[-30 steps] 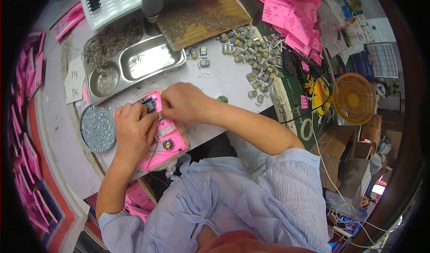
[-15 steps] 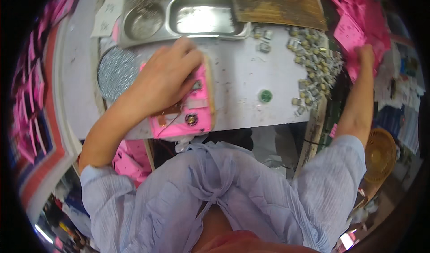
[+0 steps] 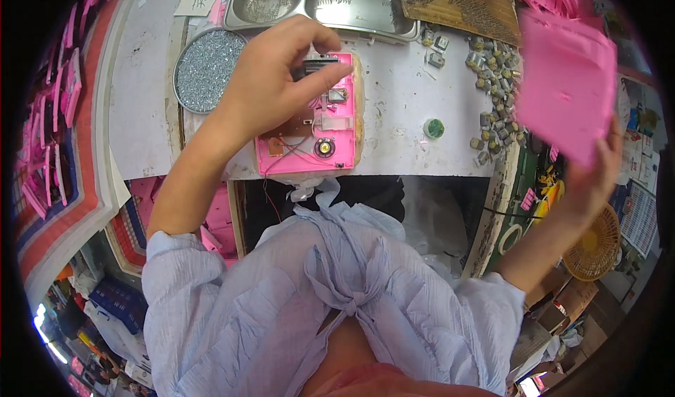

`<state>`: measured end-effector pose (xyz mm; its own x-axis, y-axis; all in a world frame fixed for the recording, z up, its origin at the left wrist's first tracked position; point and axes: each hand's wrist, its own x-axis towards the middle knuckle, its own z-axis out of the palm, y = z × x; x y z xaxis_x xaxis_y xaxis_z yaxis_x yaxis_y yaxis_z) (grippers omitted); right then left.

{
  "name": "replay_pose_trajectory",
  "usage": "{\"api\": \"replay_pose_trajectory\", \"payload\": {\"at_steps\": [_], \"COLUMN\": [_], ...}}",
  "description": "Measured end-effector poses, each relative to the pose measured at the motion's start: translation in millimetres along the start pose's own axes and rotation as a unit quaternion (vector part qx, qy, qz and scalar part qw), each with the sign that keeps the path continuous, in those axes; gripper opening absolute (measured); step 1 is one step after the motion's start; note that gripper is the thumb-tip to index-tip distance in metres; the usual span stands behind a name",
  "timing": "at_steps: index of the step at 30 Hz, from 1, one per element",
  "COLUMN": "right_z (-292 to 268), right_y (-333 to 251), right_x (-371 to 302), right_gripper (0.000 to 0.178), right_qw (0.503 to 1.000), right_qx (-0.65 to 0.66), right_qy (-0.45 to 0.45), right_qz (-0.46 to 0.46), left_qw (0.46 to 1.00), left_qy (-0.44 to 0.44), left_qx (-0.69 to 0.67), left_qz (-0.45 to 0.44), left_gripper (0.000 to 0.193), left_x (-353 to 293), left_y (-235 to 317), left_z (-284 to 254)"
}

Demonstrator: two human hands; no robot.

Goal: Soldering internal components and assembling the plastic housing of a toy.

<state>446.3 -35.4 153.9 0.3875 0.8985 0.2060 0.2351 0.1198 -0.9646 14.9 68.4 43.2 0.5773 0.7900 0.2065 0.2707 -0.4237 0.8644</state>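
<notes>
A pink plastic casing (image 3: 299,161) lies open side up on the table, with a small round metal-rimmed part, thin wires and a brown board inside. Over its far end is my left hand (image 3: 274,80), thumb and fingers curved around a black ridged part (image 3: 318,65); whether that part is lifted off the casing I cannot tell. Out to the right, my right hand (image 3: 598,168) grips a flat pink plastic cover (image 3: 566,80) by its lower corner, raised and tilted above the table's right edge. The cover is slightly blurred.
A round tin of small screws (image 3: 207,70) stands left of the casing. Behind are a steel compartment tray (image 3: 415,35) and a cardboard sheet (image 3: 457,3). Several small motors (image 3: 492,80) lie at right, near a green round piece (image 3: 434,128). A wicker basket (image 3: 594,246) sits below right.
My right hand has come back from the pink pile at the right, bringing a pink cover with it. My left hand stays at the casing, its thumb and fingers now around the black part.
</notes>
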Motion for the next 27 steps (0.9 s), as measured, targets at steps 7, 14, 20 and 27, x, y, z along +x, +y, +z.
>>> {"api": "replay_pose_trajectory", "payload": {"at_steps": [7,14,20,27], "right_z": [207,228,216,227], "right_y": [48,46,74,81], "right_x": [-60,-94,-146,-130], "right_gripper": [0.053,0.060,0.062,0.054], "right_qw": [0.938,0.984,0.945,0.906], "right_qx": [0.312,0.023,-0.229,-0.293], "right_qy": [-0.116,-0.176,-0.227,-0.274], "right_qz": [0.095,0.026,-0.051,-0.131], "left_qw": [0.917,0.937,0.979,0.978], "left_qy": [0.101,0.207,0.146,0.149], "left_qx": [-0.345,-0.239,0.045,0.089], "left_qz": [-0.175,-0.151,-0.133,-0.120], "left_gripper": [0.056,0.061,0.059,0.053], "left_x": [-26,-56,-92,-97], "left_y": [13,7,11,-11], "left_z": [-11,0,10,6]}}
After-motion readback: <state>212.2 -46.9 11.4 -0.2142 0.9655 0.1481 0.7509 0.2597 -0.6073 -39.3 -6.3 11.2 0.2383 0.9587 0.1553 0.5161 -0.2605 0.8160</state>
